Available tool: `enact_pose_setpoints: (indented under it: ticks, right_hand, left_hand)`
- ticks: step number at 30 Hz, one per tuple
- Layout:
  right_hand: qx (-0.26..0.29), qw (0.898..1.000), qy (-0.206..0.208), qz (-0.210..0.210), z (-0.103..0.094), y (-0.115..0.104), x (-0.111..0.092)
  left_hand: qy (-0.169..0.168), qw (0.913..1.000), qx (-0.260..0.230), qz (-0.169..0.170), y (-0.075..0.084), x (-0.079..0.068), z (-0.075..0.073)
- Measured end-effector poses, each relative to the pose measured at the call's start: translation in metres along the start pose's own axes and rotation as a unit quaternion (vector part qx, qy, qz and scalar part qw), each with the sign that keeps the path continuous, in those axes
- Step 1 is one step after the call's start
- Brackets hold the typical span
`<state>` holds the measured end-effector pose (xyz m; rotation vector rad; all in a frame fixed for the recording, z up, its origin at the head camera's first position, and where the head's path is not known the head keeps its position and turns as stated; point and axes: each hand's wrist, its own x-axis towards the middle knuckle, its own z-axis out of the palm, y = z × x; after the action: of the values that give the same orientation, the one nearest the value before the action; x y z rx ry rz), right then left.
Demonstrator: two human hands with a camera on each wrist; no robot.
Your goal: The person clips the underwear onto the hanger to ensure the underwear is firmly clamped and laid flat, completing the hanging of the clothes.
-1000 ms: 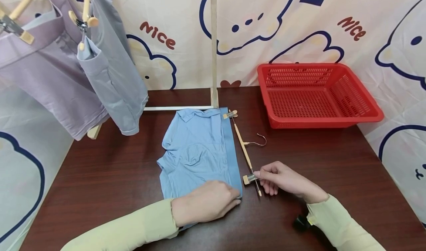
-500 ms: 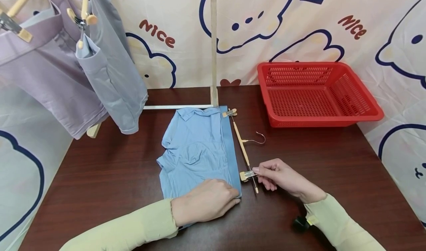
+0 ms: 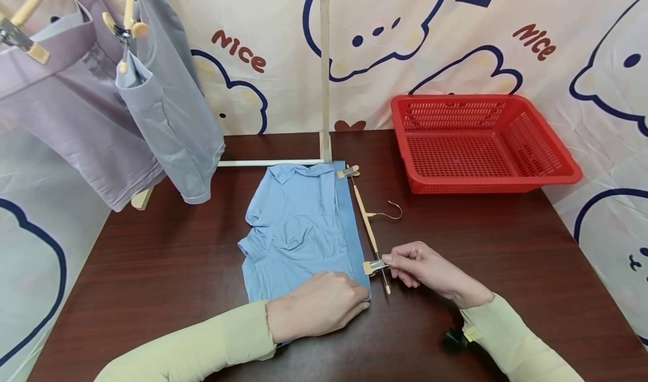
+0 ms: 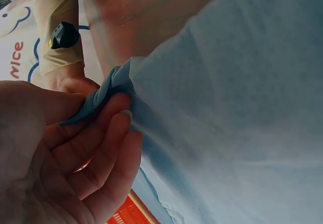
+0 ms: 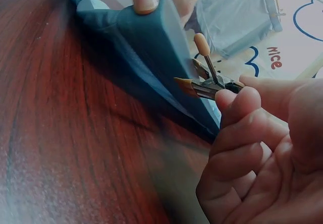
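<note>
Light blue boxer briefs (image 3: 298,224) lie flat with their darker waistband (image 3: 352,224) to the right. My left hand (image 3: 321,306) pinches the near waistband corner between thumb and fingers, also seen in the left wrist view. Beside the waistband lies a clip hanger (image 3: 368,219) with a wire hook. Its far clip (image 3: 348,172) sits over the waistband's far end. My right hand (image 3: 422,269) pinches the near clip (image 3: 374,266) by its tails. In the right wrist view, that clip's jaws (image 5: 202,85) stand apart at the waistband edge; how much cloth lies between them I cannot tell.
A red basket (image 3: 486,186) stands at the back right of the dark wooden table (image 3: 167,292). Mauve shorts (image 3: 86,106) and grey-blue shorts (image 3: 177,123) hang from clip hangers at upper left. A rack post (image 3: 325,67) rises behind the briefs.
My right hand has moved slightly left, bringing the near clip from beside the waistband to its edge. The hanger's near end swung left with it. My left hand keeps its pinch, shifting barely rightward.
</note>
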<state>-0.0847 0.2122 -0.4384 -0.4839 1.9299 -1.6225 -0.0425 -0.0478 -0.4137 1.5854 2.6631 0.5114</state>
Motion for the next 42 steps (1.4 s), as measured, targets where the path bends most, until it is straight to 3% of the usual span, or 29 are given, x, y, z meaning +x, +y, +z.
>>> enact_pose_setpoints:
  ticks: [13, 19, 26, 30, 34, 38, 42]
  right_hand:
    - [-0.007, 1.000, 0.002, -0.001, 0.005, 0.001, 0.004]
    - [0.010, 0.999, 0.004, 0.031, 0.006, -0.002, 0.005]
    - [0.007, 0.999, -0.017, 0.048, 0.008, -0.004, 0.007]
    - [0.004, 0.999, -0.024, 0.047, 0.008, -0.005, 0.006]
    - [-0.006, 0.998, -0.034, 0.055, 0.007, -0.007, 0.006]
    - [-0.026, 0.997, -0.036, 0.067, 0.006, -0.010, 0.005]
    - [-0.038, 0.996, -0.032, 0.072, 0.005, -0.011, 0.005]
  left_hand:
    - [0.016, 0.9998, 0.000, 0.008, 0.003, 0.012, -0.005]
    - [0.011, 0.9999, -0.008, -0.002, 0.002, 0.011, -0.005]
    - [0.030, 0.9961, -0.082, -0.005, -0.003, 0.011, -0.009]
    - [0.080, 0.9893, -0.116, -0.038, -0.015, 0.019, -0.019]
    - [0.110, 0.9795, -0.132, -0.106, -0.031, 0.033, -0.027]
    - [0.088, 0.9738, -0.125, -0.168, -0.045, 0.049, -0.030]
    - [0.041, 0.9725, -0.105, -0.204, -0.059, 0.068, -0.027]
